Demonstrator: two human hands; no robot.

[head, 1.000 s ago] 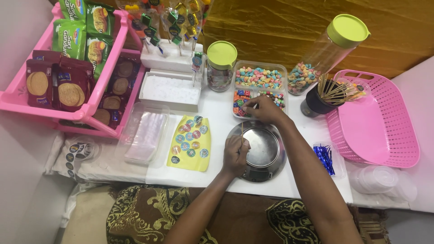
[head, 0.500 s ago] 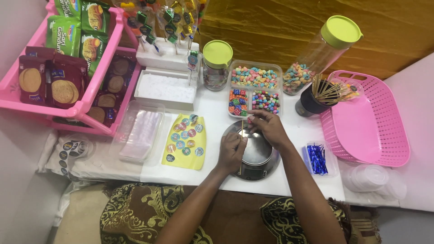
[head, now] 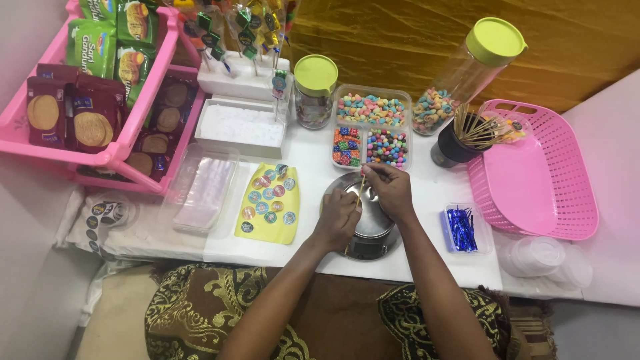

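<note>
As hands (head: 363, 203) meet, thin stick (head: 361, 187) pinched

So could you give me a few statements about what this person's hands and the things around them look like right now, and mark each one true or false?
1. Both hands hold a thin wooden stick over a round metal tray. True.
2. The left hand rests in the pink basket. False: it is over the metal tray, by the right hand.
3. The divided clear box holds colourful candies. True.
4. The tall jar has a red lid. False: its lid is yellow-green.
5. The yellow sticker sheet lies left of the tray. True.
</note>
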